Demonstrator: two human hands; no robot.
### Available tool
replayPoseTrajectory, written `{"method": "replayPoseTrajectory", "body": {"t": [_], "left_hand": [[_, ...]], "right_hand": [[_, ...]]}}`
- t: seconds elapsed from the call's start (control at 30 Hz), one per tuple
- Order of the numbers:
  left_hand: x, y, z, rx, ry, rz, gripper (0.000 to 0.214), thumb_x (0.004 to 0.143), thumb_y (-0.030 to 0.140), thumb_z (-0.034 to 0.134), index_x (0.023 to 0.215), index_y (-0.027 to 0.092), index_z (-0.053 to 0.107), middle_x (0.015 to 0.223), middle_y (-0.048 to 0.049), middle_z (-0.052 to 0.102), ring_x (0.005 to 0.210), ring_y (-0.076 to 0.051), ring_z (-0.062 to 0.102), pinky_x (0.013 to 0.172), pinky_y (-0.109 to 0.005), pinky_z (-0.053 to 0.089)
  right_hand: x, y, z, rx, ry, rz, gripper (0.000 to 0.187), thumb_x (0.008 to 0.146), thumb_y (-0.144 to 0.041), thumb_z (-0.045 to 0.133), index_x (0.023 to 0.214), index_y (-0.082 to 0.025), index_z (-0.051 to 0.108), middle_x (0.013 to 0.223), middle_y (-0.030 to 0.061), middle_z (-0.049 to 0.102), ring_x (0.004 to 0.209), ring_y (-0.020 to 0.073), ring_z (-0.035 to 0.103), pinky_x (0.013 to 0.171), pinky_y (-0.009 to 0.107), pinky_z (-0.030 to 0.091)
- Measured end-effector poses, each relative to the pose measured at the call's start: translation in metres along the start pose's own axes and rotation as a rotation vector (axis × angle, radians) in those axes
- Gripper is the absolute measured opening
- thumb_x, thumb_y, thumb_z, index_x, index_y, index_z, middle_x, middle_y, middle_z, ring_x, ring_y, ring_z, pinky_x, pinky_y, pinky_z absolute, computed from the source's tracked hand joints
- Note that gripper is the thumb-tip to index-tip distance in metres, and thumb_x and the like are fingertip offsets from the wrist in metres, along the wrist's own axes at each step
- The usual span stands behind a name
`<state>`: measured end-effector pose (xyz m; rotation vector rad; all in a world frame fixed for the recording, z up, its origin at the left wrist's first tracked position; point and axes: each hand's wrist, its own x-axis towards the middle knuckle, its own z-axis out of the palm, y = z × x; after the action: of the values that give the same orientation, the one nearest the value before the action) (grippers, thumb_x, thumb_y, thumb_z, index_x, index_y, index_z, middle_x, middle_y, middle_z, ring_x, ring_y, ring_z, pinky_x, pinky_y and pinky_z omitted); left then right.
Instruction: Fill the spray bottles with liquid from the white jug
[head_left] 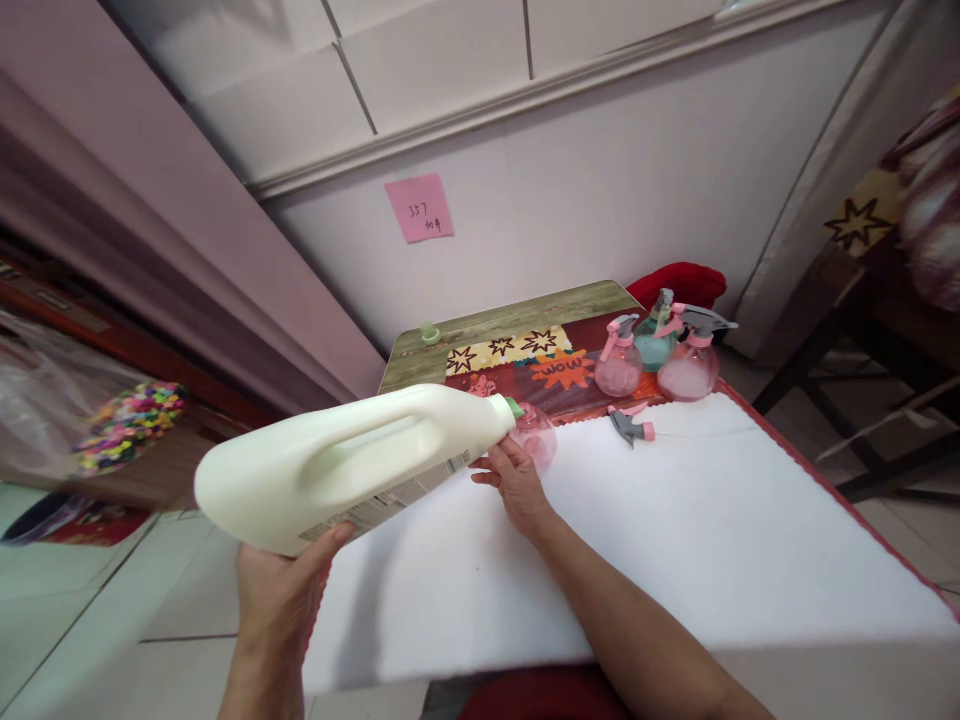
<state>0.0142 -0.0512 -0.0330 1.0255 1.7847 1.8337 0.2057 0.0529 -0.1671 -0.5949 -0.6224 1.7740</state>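
Observation:
My left hand [281, 590] grips the base of a large white jug [352, 465], which is tipped sideways with its green spout toward a small pink clear bottle [534, 435]. My right hand [514, 480] is curled around that open bottle, steadying it on the white cloth [675, 530]. A loose grey and pink spray head [630, 427] lies on the cloth just to the right.
Three capped spray bottles [660, 355] stand at the table's far right, on a patterned cloth with stars. A small green cap [429, 333] lies on the wooden tabletop. A pink note hangs on the wall. A chair stands at right, shelves at left.

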Motion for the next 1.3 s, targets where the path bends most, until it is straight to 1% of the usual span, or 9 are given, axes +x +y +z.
{"method": "replayPoseTrajectory", "body": {"t": [0.07, 0.13, 0.23, 0.33, 0.53, 0.63, 0.83, 1.03, 1.3], "left_hand": [[-0.0001, 0.0005, 0.0005, -0.019, -0.021, -0.001, 0.072, 0.043, 0.022, 0.095, 0.111, 0.012, 0.071, 0.090, -0.0086, 0.076, 0.093, -0.028, 0.072, 0.082, -0.037, 0.061], [0.0001, 0.0002, 0.0008, -0.029, -0.028, -0.004, 0.075, 0.044, 0.023, 0.096, 0.114, 0.013, 0.071, 0.096, -0.0102, 0.077, 0.094, -0.028, 0.072, 0.083, -0.037, 0.061], [0.0006, -0.0007, 0.0010, -0.019, -0.023, -0.006, 0.077, 0.043, 0.025, 0.096, 0.115, 0.013, 0.071, 0.096, -0.0109, 0.077, 0.092, -0.029, 0.072, 0.082, -0.040, 0.062], [0.0001, 0.0000, 0.0020, -0.012, -0.020, -0.003, 0.078, 0.045, 0.026, 0.096, 0.117, 0.013, 0.070, 0.098, -0.0116, 0.077, 0.095, -0.030, 0.072, 0.084, -0.042, 0.061], [-0.0034, 0.0045, 0.0055, -0.049, -0.043, -0.003, 0.079, 0.049, 0.023, 0.095, 0.122, 0.013, 0.069, 0.103, -0.0127, 0.077, 0.098, -0.029, 0.072, 0.086, -0.040, 0.061], [-0.0047, 0.0060, 0.0062, -0.048, -0.048, -0.004, 0.077, 0.050, 0.022, 0.095, 0.122, 0.013, 0.069, 0.106, -0.0130, 0.077, 0.099, -0.029, 0.072, 0.087, -0.039, 0.061], [-0.0051, 0.0073, 0.0056, -0.064, -0.045, 0.013, 0.073, 0.048, 0.021, 0.095, 0.116, 0.013, 0.072, 0.105, -0.0128, 0.077, 0.098, -0.028, 0.073, 0.083, -0.034, 0.062], [-0.0058, 0.0072, 0.0050, -0.083, -0.076, 0.003, 0.072, 0.050, 0.019, 0.095, 0.117, 0.014, 0.070, 0.113, -0.0127, 0.076, 0.098, -0.027, 0.073, 0.086, -0.034, 0.061], [-0.0053, 0.0067, 0.0038, -0.080, -0.065, 0.000, 0.068, 0.052, 0.018, 0.094, 0.116, 0.014, 0.071, 0.114, -0.0124, 0.076, 0.099, -0.026, 0.073, 0.084, -0.033, 0.062]], "right_hand": [[0.0004, 0.0002, -0.0002, 0.005, -0.001, -0.001, 0.045, 0.076, -0.053, 0.079, 0.111, -0.025, 0.074, 0.099, 0.0032, 0.074, 0.082, 0.0166, 0.071, 0.070, 0.029, 0.058], [0.0008, 0.0006, -0.0005, 0.010, -0.002, -0.002, 0.045, 0.076, -0.053, 0.079, 0.111, -0.025, 0.074, 0.099, 0.0032, 0.074, 0.081, 0.0166, 0.071, 0.070, 0.029, 0.058], [0.0015, 0.0016, -0.0012, 0.014, -0.004, 0.001, 0.044, 0.077, -0.053, 0.079, 0.111, -0.026, 0.074, 0.098, 0.0028, 0.073, 0.082, 0.0163, 0.071, 0.070, 0.028, 0.058], [0.0020, 0.0028, -0.0018, 0.016, 0.000, 0.005, 0.045, 0.076, -0.053, 0.080, 0.111, -0.026, 0.074, 0.099, 0.0028, 0.073, 0.082, 0.0162, 0.071, 0.069, 0.028, 0.058], [0.0019, 0.0012, -0.0009, 0.011, 0.000, 0.007, 0.046, 0.076, -0.054, 0.080, 0.111, -0.025, 0.073, 0.101, 0.0039, 0.073, 0.083, 0.0172, 0.071, 0.069, 0.028, 0.058], [0.0013, 0.0002, -0.0006, 0.005, -0.006, 0.008, 0.046, 0.076, -0.055, 0.079, 0.111, -0.026, 0.073, 0.101, 0.0035, 0.073, 0.083, 0.0166, 0.071, 0.070, 0.028, 0.058], [0.0019, 0.0019, -0.0024, -0.009, -0.019, 0.011, 0.044, 0.079, -0.053, 0.078, 0.113, -0.027, 0.073, 0.105, 0.0033, 0.073, 0.084, 0.0163, 0.071, 0.071, 0.029, 0.057], [0.0016, 0.0009, -0.0020, -0.009, -0.028, 0.004, 0.041, 0.079, -0.053, 0.077, 0.111, -0.027, 0.074, 0.103, 0.0021, 0.071, 0.085, 0.0164, 0.071, 0.071, 0.028, 0.058], [0.0024, 0.0032, -0.0032, -0.002, -0.033, -0.003, 0.038, 0.079, -0.052, 0.078, 0.108, -0.027, 0.074, 0.102, 0.0022, 0.072, 0.084, 0.0171, 0.070, 0.071, 0.030, 0.058]]}}
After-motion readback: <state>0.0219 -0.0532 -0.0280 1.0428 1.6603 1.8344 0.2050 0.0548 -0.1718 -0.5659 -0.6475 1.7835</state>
